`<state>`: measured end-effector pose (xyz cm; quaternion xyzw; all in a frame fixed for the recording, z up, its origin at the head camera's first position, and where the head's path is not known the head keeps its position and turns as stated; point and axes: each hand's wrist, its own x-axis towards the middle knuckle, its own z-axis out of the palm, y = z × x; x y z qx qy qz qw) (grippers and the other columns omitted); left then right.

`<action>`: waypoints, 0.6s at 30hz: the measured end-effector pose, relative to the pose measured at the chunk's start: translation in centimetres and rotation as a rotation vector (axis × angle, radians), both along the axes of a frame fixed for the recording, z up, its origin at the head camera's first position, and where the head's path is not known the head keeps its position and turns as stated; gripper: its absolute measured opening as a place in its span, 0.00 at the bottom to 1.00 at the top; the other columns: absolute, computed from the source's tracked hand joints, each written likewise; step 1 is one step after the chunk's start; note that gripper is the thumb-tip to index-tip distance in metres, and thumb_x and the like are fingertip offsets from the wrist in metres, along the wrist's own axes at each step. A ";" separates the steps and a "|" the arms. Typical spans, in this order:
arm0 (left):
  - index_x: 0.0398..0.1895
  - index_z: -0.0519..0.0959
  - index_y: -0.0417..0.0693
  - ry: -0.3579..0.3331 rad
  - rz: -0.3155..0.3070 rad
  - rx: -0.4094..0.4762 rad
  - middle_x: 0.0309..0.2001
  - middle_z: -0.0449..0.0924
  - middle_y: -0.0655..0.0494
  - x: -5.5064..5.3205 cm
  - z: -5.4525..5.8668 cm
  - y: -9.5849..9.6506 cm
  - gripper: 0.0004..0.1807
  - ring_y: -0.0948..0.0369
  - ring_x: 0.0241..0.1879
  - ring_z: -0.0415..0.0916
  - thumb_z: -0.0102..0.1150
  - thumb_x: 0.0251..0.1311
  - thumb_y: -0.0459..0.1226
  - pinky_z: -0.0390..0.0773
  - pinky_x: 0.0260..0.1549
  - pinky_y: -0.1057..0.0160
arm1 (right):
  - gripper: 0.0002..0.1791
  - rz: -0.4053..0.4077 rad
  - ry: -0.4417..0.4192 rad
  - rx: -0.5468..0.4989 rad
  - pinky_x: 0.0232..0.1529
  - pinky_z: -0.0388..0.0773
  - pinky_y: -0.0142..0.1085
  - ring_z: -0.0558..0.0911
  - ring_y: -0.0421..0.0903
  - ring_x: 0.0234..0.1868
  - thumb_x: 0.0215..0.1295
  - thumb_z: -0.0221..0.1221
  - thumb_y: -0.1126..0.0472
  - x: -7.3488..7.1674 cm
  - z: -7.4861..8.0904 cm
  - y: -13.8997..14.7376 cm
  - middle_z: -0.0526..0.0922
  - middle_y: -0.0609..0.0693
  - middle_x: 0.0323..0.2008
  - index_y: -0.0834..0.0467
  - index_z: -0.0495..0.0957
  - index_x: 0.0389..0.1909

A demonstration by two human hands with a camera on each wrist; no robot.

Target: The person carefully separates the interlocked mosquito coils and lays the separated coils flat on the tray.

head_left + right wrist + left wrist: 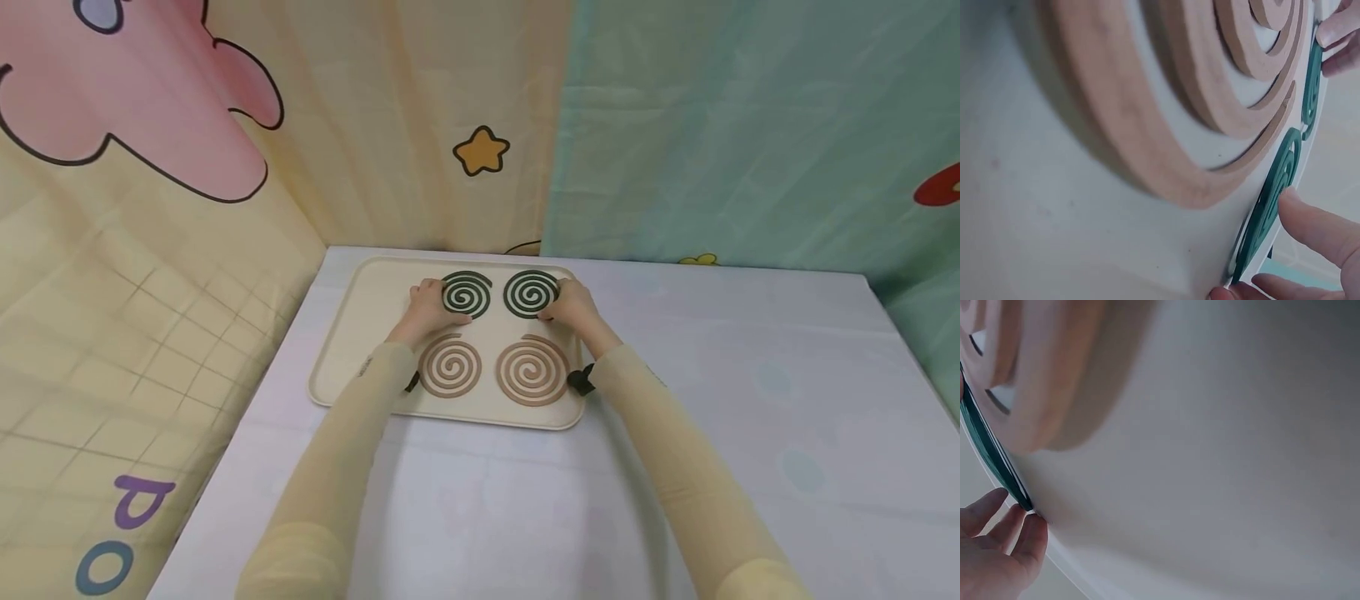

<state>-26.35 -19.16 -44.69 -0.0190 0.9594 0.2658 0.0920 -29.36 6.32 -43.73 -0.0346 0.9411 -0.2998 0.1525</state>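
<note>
A cream tray (367, 317) carries two green mosquito coils at its far side and two brown ones nearer. My left hand (426, 312) holds the left green coil (467, 295) by its rim, fingers at the outer left edge and thumb at the near edge. Around the outer right edge of the right green coil (531, 293), my right hand (573, 307) has its thumb and fingers spread and gripping. The right wrist view shows this coil (1266, 200) close to the tray surface. Below the hands lie the left brown coil (452, 365) and right brown coil (531, 371).
The tray stands on a white-covered table (480, 492), near its back left corner. Patterned curtains (420, 108) hang behind and along the left side. A black wrist device (581, 381) sits at the right cuff, close to the right brown coil.
</note>
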 end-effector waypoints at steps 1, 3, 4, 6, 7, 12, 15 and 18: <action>0.71 0.59 0.33 0.001 0.001 0.000 0.70 0.59 0.36 0.0 0.0 0.0 0.49 0.41 0.67 0.54 0.72 0.53 0.49 0.60 0.68 0.47 | 0.41 0.005 -0.007 -0.008 0.69 0.66 0.51 0.69 0.63 0.67 0.57 0.70 0.60 0.0 0.0 -0.1 0.71 0.68 0.64 0.72 0.63 0.67; 0.71 0.59 0.32 0.002 0.002 0.001 0.70 0.59 0.35 0.1 -0.1 -0.1 0.50 0.41 0.67 0.54 0.73 0.52 0.49 0.60 0.68 0.47 | 0.43 0.031 -0.013 -0.010 0.70 0.63 0.53 0.65 0.65 0.69 0.57 0.70 0.60 -0.1 -0.1 -0.1 0.68 0.68 0.67 0.71 0.61 0.69; 0.71 0.59 0.32 0.002 0.000 -0.001 0.70 0.59 0.34 0.1 -0.1 -0.1 0.50 0.40 0.67 0.54 0.73 0.53 0.49 0.61 0.68 0.47 | 0.44 0.053 -0.014 -0.004 0.71 0.60 0.55 0.62 0.67 0.71 0.57 0.69 0.60 -0.1 -0.1 -0.2 0.65 0.68 0.69 0.70 0.59 0.70; 0.71 0.59 0.32 0.001 0.002 0.002 0.69 0.59 0.34 0.1 -0.2 -0.1 0.50 0.40 0.67 0.54 0.73 0.52 0.49 0.61 0.68 0.47 | 0.46 0.114 -0.010 0.030 0.73 0.54 0.59 0.57 0.70 0.72 0.59 0.69 0.58 -0.1 -0.3 -0.2 0.59 0.67 0.73 0.69 0.56 0.72; 0.71 0.59 0.32 0.000 0.002 0.003 0.69 0.59 0.34 0.1 -0.3 -0.1 0.50 0.40 0.67 0.54 0.73 0.52 0.49 0.61 0.68 0.47 | 0.46 0.141 -0.007 0.045 0.73 0.52 0.60 0.54 0.71 0.73 0.59 0.68 0.58 -0.1 -0.4 -0.2 0.56 0.67 0.74 0.68 0.55 0.73; 0.71 0.58 0.32 -0.014 -0.002 0.008 0.70 0.58 0.34 0.0 -0.7 -0.2 0.51 0.40 0.67 0.54 0.73 0.51 0.49 0.62 0.68 0.46 | 0.42 0.221 0.008 0.116 0.74 0.48 0.61 0.53 0.72 0.73 0.63 0.66 0.56 -0.1 -0.8 -0.2 0.55 0.67 0.74 0.67 0.59 0.72; 0.72 0.58 0.32 -0.018 -0.003 0.022 0.70 0.58 0.34 0.0 -0.7 -0.2 0.52 0.41 0.67 0.54 0.73 0.51 0.49 0.62 0.68 0.46 | 0.39 0.217 0.002 0.140 0.74 0.52 0.58 0.56 0.70 0.73 0.64 0.65 0.55 0.0 -0.8 -0.3 0.56 0.67 0.74 0.68 0.61 0.71; 0.72 0.57 0.33 -0.018 -0.004 0.028 0.70 0.57 0.35 0.0 -0.7 -0.2 0.52 0.41 0.67 0.53 0.73 0.51 0.49 0.62 0.68 0.47 | 0.38 0.212 -0.003 0.144 0.73 0.56 0.55 0.58 0.69 0.72 0.64 0.65 0.56 0.1 -0.7 -0.2 0.56 0.67 0.74 0.68 0.63 0.70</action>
